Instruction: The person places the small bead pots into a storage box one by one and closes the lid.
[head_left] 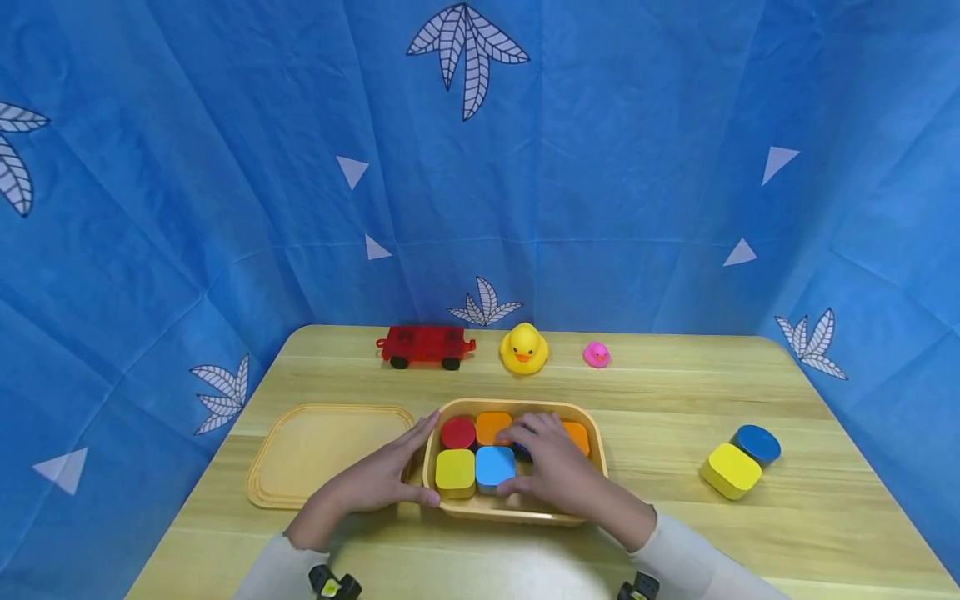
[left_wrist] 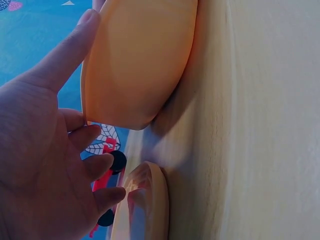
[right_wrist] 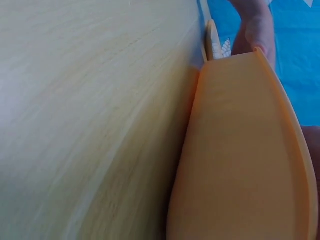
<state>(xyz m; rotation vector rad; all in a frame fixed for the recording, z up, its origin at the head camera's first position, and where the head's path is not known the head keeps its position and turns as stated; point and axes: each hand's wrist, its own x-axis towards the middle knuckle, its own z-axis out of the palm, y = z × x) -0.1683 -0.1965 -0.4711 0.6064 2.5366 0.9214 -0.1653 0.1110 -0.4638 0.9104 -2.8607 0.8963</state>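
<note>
A tan box [head_left: 517,517] stands upright on the table. It holds a red round block [head_left: 458,432], orange blocks [head_left: 492,427], a yellow block [head_left: 455,472], a light blue block [head_left: 495,467] and a dark blue block [head_left: 522,452]. My left hand [head_left: 380,477] touches the box's left end with fingers extended, its thumb at the rim in the left wrist view. My right hand [head_left: 555,465] reaches over the box, fingers bent above the dark blue block, thumb beside the light blue one. The palm mostly covers that dark block, so whether it is gripped cannot be told.
A tan lid [head_left: 330,450] lies left of the box. Behind stand a red toy wagon [head_left: 424,344], a yellow duck [head_left: 524,349] and a small pink duck [head_left: 597,354]. At right are another yellow block [head_left: 731,471] and a blue round block [head_left: 757,444], close together.
</note>
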